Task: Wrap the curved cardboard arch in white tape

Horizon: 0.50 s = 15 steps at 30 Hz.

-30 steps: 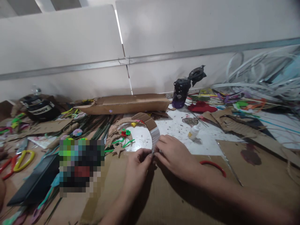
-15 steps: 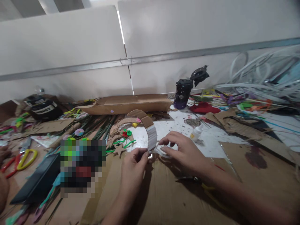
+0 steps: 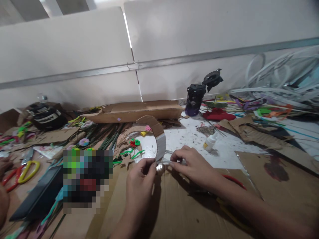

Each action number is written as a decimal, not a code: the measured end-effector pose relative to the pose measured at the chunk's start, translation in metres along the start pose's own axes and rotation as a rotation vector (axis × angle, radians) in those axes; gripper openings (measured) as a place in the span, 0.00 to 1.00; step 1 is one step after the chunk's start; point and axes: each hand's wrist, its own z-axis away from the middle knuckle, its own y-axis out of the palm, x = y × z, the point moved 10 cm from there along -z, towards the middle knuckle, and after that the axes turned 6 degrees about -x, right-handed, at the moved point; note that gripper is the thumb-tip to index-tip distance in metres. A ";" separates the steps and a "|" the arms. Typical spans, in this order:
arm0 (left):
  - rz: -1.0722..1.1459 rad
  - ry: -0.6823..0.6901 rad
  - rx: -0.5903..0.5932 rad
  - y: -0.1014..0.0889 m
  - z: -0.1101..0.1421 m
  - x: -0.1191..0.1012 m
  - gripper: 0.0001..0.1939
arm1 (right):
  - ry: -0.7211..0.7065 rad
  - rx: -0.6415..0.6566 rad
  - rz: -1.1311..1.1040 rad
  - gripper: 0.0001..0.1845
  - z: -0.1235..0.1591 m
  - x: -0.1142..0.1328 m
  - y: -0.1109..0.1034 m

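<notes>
A curved brown cardboard strip (image 3: 156, 128), its lower stretch covered in white wrapping, rises above my left hand (image 3: 140, 181). My left thumb and fingers are pinched on the strip's lower end. My right hand (image 3: 191, 166) is pinched on a thin white ribbon (image 3: 164, 163), which runs between the two hands across the end of the strip. A loop of the ribbon lies behind my right fingers. Close by on the left are a small cardboard star (image 3: 126, 161) and red and green flower pieces (image 3: 135, 142).
A cardboard sheet (image 3: 179, 209) lies under my hands. Red-handled scissors (image 3: 235, 181) sit partly beneath my right forearm. Beyond stand a white glue bottle (image 3: 210, 142), a dark bottle (image 3: 193, 99) and a long cardboard piece (image 3: 139, 111). Another person's hand (image 3: 4, 165) shows at the left edge.
My right hand has closed from a loose, parted grip to a pinch on the ribbon and moved slightly lower and left. The ribbon now stretches between my hands. My left hand has hardly moved.
</notes>
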 end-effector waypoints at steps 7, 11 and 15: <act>-0.037 0.009 -0.031 -0.003 0.003 -0.006 0.10 | -0.105 -0.130 0.153 0.07 0.002 0.012 -0.012; 0.013 -0.011 -0.010 -0.001 0.004 -0.004 0.10 | -0.126 -0.136 0.148 0.09 0.002 0.012 -0.012; 0.065 -0.034 0.002 0.001 0.003 -0.002 0.10 | -0.130 -0.155 0.130 0.11 0.002 0.011 -0.014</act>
